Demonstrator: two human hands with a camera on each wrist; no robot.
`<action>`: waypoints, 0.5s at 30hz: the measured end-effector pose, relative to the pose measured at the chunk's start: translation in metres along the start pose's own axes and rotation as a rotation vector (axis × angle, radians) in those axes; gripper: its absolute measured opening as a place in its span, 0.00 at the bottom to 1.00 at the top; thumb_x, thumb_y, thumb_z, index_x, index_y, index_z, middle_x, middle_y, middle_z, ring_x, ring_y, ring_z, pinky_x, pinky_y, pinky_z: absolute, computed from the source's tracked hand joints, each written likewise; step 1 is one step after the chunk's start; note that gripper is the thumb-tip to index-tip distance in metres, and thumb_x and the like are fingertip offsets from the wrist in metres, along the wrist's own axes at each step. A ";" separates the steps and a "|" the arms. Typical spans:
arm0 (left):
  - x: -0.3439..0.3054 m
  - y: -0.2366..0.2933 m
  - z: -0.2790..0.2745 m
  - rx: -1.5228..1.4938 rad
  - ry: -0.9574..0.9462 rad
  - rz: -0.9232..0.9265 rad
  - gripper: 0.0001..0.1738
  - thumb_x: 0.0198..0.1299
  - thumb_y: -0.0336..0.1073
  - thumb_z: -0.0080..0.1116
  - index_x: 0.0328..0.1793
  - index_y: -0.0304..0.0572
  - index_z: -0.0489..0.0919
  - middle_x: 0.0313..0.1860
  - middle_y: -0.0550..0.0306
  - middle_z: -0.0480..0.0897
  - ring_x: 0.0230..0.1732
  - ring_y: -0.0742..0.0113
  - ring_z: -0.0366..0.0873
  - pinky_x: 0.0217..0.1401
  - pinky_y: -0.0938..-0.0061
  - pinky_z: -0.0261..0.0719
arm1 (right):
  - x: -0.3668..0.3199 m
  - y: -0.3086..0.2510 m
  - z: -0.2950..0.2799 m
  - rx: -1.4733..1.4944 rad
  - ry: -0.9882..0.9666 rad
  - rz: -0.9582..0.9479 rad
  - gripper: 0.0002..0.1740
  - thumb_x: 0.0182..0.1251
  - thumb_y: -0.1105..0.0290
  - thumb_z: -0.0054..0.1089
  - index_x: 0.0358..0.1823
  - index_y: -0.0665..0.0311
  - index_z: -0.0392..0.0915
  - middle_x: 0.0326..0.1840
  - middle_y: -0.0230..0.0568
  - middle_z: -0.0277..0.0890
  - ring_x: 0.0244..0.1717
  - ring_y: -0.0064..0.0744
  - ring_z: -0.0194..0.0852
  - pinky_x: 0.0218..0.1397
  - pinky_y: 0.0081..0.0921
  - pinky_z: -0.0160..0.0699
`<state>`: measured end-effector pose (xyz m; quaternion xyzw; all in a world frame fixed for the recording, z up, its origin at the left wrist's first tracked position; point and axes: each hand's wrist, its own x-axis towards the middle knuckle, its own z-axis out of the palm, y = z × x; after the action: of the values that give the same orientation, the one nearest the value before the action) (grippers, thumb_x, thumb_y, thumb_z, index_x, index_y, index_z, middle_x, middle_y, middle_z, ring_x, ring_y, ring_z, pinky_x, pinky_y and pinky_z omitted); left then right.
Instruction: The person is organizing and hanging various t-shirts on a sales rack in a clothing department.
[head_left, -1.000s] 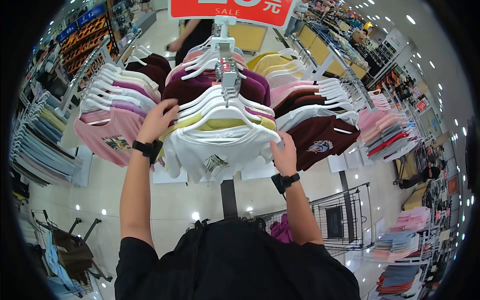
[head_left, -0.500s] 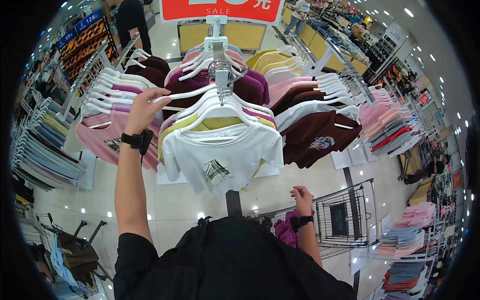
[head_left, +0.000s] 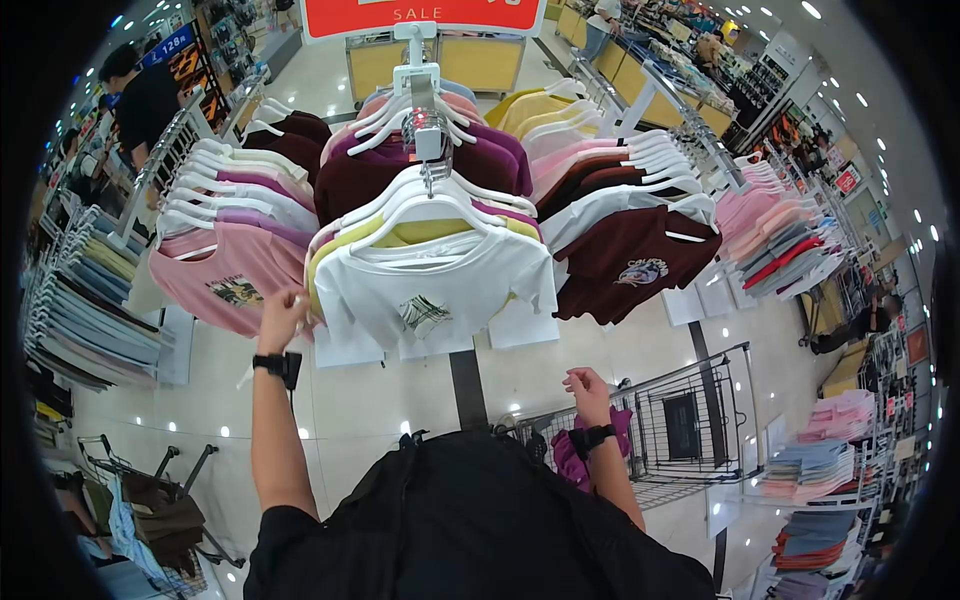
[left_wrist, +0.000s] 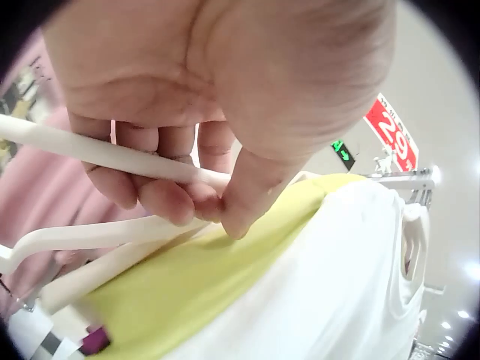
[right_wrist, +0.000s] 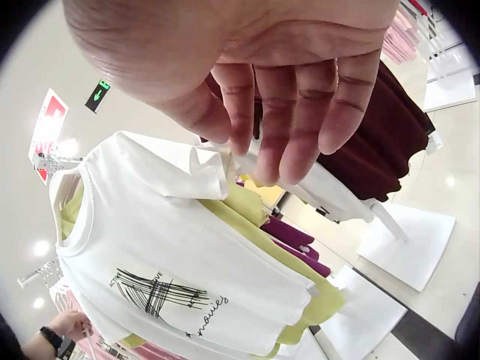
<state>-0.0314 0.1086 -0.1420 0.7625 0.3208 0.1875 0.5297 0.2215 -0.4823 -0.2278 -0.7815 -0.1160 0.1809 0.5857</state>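
Note:
My left hand [head_left: 284, 316] hangs low at the left side of the front rail and grips a bare white clothes hanger [left_wrist: 94, 154], its fingers and thumb curled round one arm of it. Just right of that hand hangs a white T-shirt [head_left: 350, 290] with a dark scribble print, in front of a yellow-green shirt [left_wrist: 217, 277]. My right hand [head_left: 590, 396] is held in the air near the cart, fingers loosely bent and nothing between them. In the right wrist view, the white shirt's sleeve [right_wrist: 180, 169] appears beyond the fingertips.
Pink shirts [head_left: 225, 280] hang left, dark maroon ones [head_left: 620, 265] right. A red sale sign [head_left: 420, 18] tops the rail. A wire shopping cart [head_left: 700, 420] with a purple garment [head_left: 570, 465] stands at front right, another cart [head_left: 160, 520] at front left. A person [head_left: 148, 105] stands far left.
The left hand drew a hanger out leftward from the rail and lowered it. The right hand let go of the white shirt's shoulder and dropped toward the cart. A person behind moved left.

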 end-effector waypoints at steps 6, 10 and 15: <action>-0.079 -0.161 0.039 0.533 -0.093 -0.088 0.24 0.54 0.29 0.68 0.58 0.31 0.82 0.29 0.49 0.85 0.31 0.62 0.86 0.38 0.70 0.80 | -0.009 0.024 -0.009 -0.038 0.014 0.103 0.10 0.76 0.70 0.59 0.50 0.68 0.82 0.38 0.40 0.87 0.37 0.27 0.84 0.43 0.25 0.83; -0.127 -0.139 0.117 0.332 -0.370 -0.265 0.26 0.55 0.30 0.66 0.62 0.30 0.80 0.29 0.43 0.87 0.34 0.59 0.87 0.40 0.68 0.82 | -0.021 0.072 -0.046 -0.028 0.151 0.202 0.09 0.75 0.72 0.58 0.48 0.70 0.82 0.35 0.41 0.86 0.35 0.28 0.84 0.41 0.25 0.83; -0.138 -0.117 0.198 0.325 -0.542 -0.230 0.30 0.54 0.33 0.67 0.65 0.35 0.79 0.41 0.35 0.87 0.40 0.50 0.89 0.48 0.63 0.85 | -0.050 0.156 -0.104 0.083 0.355 0.491 0.08 0.74 0.72 0.58 0.44 0.69 0.82 0.31 0.41 0.85 0.29 0.28 0.81 0.31 0.25 0.79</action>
<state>-0.0419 -0.0953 -0.3162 0.8179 0.2780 -0.1366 0.4848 0.2149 -0.6380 -0.3443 -0.7810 0.1880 0.1823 0.5670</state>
